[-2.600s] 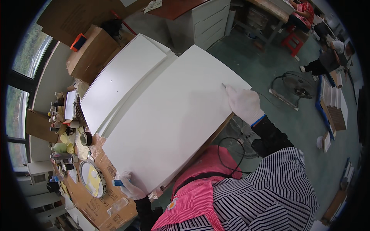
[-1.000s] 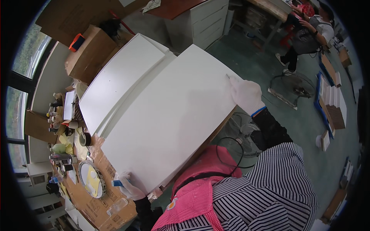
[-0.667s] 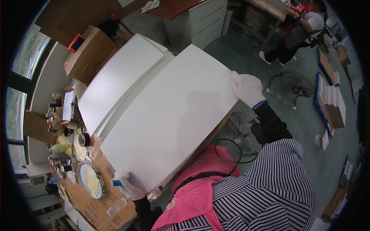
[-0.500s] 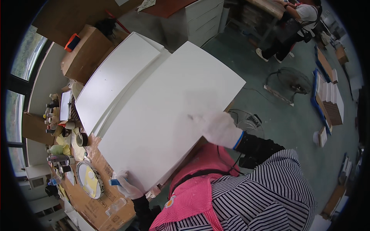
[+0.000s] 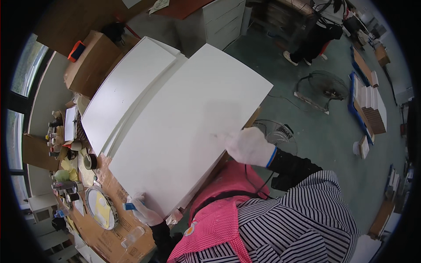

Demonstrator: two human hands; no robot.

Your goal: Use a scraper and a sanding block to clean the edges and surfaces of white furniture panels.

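Note:
A large white panel lies on the bench in front of me, on top of at least one more panel. My right hand, in a white glove with a blue cuff edge, is over the panel's right side. Its fingers are closed and blurred, with the fingertips near the surface; whatever they hold cannot be made out. Down at the panel's near left corner, my gloved left hand closes round a small blue block and rests against the panel's edge. Another white panel lies along the far left side.
On the bench to the left are a round tin lid with yellow paper, a roll of tape, a clear plastic cup and several bottles. A cardboard box stands behind. Floor fans and a person are to the right.
The view has shifted slightly, so the scene sits a little further left. My right hand stays over the panel's right side, still closed. My left hand keeps its grip on the blue block.

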